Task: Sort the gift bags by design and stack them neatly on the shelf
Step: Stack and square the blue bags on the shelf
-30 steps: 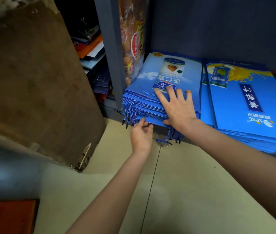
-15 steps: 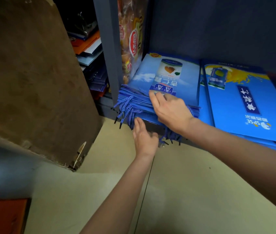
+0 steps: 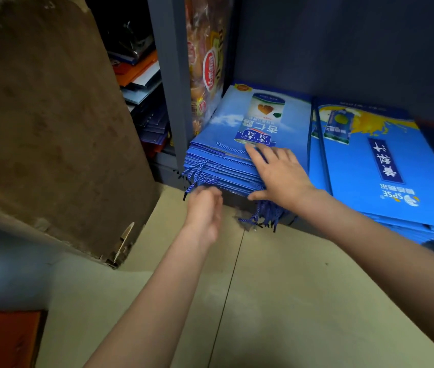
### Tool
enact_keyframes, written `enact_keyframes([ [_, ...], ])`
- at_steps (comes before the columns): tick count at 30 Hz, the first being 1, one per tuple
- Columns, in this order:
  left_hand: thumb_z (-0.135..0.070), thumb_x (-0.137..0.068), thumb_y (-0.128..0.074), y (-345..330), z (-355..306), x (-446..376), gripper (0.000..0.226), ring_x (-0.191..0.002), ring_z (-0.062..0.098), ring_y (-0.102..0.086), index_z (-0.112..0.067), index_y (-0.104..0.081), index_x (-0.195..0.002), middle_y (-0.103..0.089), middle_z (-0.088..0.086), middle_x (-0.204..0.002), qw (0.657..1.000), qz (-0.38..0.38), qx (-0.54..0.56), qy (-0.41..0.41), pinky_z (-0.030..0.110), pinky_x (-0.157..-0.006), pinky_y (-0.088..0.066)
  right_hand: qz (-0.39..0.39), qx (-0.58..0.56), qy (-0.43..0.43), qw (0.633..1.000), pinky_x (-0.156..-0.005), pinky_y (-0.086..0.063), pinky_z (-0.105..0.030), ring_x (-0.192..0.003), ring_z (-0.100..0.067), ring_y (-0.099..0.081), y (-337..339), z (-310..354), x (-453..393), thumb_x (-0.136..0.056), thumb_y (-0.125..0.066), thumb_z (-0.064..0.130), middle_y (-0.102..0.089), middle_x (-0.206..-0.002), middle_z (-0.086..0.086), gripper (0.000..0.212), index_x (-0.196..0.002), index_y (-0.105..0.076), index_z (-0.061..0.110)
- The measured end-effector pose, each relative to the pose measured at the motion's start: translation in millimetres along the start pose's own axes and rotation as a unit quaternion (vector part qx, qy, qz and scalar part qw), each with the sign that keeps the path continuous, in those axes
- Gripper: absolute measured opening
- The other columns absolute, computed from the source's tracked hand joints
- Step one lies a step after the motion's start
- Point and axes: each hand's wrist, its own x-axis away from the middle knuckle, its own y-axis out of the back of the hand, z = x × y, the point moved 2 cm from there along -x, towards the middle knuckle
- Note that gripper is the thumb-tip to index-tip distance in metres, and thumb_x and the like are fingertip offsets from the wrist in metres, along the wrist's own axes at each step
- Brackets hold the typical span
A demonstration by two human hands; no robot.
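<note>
Head view: 2 sorted piles lie on the shelf (image 3: 239, 200), the heart-can bags (image 3: 239, 128) at centre frame, the yellow-splash bags (image 3: 385, 166) at right. The right hand (image 3: 281, 176) presses flat and open on the centre pile; the left hand (image 3: 205, 208), loosely open, touches its dangling cords (image 3: 197, 173). Sorting looks done; only squaring edges appears left.

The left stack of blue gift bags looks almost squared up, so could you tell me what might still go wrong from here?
1. The rope handles hang loose over the front edge; the left hand beside them could snag one and drag a bag out.
2. The right hand lies flat on the left stack; a hard push might slide the top bags into the right stack close beside it, mixing designs.
</note>
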Motion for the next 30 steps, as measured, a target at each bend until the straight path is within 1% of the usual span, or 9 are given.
enact_keyframes([
  [8,0.007,-0.091,-0.031,-33,-39,8,0.030,-0.075,0.020,-0.059,-0.011,-0.055,-0.090,-0.063,0.007,-0.085,0.995,0.045,-0.001,0.086,0.030,-0.060,-0.045,0.004,-0.109,-0.038,0.993,-0.113,-0.022,-0.038,-0.144,-0.025,-0.015,-7,-4,3,-0.082,-0.066,0.044,-0.011,-0.158,-0.004,0.098,-0.151,0.001,0.027],
  [12,-0.002,-0.091,-0.042,-10,-40,12,0.015,-0.077,0.018,-0.050,-0.012,-0.053,-0.094,-0.056,0.004,-0.083,0.981,-0.030,-0.191,0.005,0.026,-0.070,-0.043,0.002,-0.212,-0.028,0.977,-0.116,-0.018,-0.040,-0.143,-0.028,-0.017,5,-20,4,-0.078,-0.067,0.050,-0.016,-0.156,-0.010,0.094,-0.150,-0.013,0.025],
  [13,-0.006,-0.091,-0.046,-3,-43,12,0.014,-0.077,0.018,-0.051,-0.012,-0.058,-0.094,-0.057,0.003,-0.081,0.948,-0.067,-0.303,-0.073,0.022,-0.068,-0.043,-0.013,-0.240,-0.035,0.970,-0.116,-0.017,-0.040,-0.142,-0.028,-0.019,9,-27,5,-0.079,-0.067,0.048,-0.019,-0.155,-0.010,0.088,-0.149,-0.019,0.024],
  [15,-0.013,-0.092,-0.050,6,-55,17,0.022,-0.092,0.019,-0.058,-0.013,-0.065,-0.108,-0.066,0.001,-0.095,0.809,-0.145,-0.501,-0.270,0.024,-0.081,-0.043,-0.002,-0.254,-0.033,0.967,-0.114,-0.019,-0.036,-0.140,-0.027,-0.024,12,-36,7,-0.081,-0.067,0.043,-0.026,-0.153,-0.010,0.077,-0.146,-0.031,0.022],
  [17,-0.018,-0.093,-0.051,-5,-66,15,0.032,-0.113,0.021,-0.052,-0.014,-0.058,-0.125,-0.064,0.003,-0.117,0.679,-0.086,-0.585,-0.435,0.028,-0.092,-0.037,0.020,-0.270,-0.033,0.962,-0.112,-0.021,-0.033,-0.138,-0.025,-0.028,10,-38,6,-0.081,-0.068,0.039,-0.031,-0.151,-0.007,0.073,-0.144,-0.035,0.021],
  [19,-0.025,-0.093,-0.055,-20,-69,0,0.051,-0.135,0.023,-0.031,-0.018,-0.040,-0.142,-0.041,0.005,-0.145,0.545,0.069,-0.695,-0.464,0.031,-0.108,-0.024,0.027,-0.301,-0.044,0.952,-0.111,-0.023,-0.031,-0.137,-0.024,-0.030,7,-36,5,-0.080,-0.070,0.037,-0.034,-0.150,-0.005,0.072,-0.143,-0.038,0.022],
  [21,-0.038,-0.091,-0.057,-33,-70,-24,0.073,-0.145,0.021,-0.009,-0.024,-0.016,-0.150,-0.013,0.004,-0.158,0.407,0.174,-0.804,-0.397,0.036,-0.116,-0.010,0.010,-0.321,-0.060,0.945,-0.109,-0.025,-0.030,-0.135,-0.023,-0.034,6,-36,2,-0.079,-0.072,0.033,-0.039,-0.147,-0.004,0.068,-0.140,-0.043,0.022],
  [22,-0.042,-0.090,-0.058,-38,-74,-32,0.078,-0.145,0.022,-0.006,-0.026,-0.011,-0.151,-0.008,0.004,-0.158,0.364,0.195,-0.838,-0.357,0.037,-0.117,-0.009,0.002,-0.319,-0.065,0.945,-0.108,-0.027,-0.030,-0.134,-0.023,-0.037,6,-36,1,-0.079,-0.072,0.032,-0.042,-0.145,-0.003,0.066,-0.139,-0.045,0.022],
  [30,-0.045,-0.077,-0.071,-75,-104,-66,0.085,-0.130,0.027,-0.040,-0.022,-0.028,-0.147,-0.039,0.007,-0.145,0.358,0.262,-0.872,-0.209,0.034,-0.104,-0.035,-0.034,-0.310,-0.085,0.946,-0.109,-0.029,-0.034,-0.130,-0.026,-0.039,12,-65,15,-0.076,-0.072,0.041,-0.048,-0.136,-0.008,0.059,-0.129,-0.055,0.023],
])
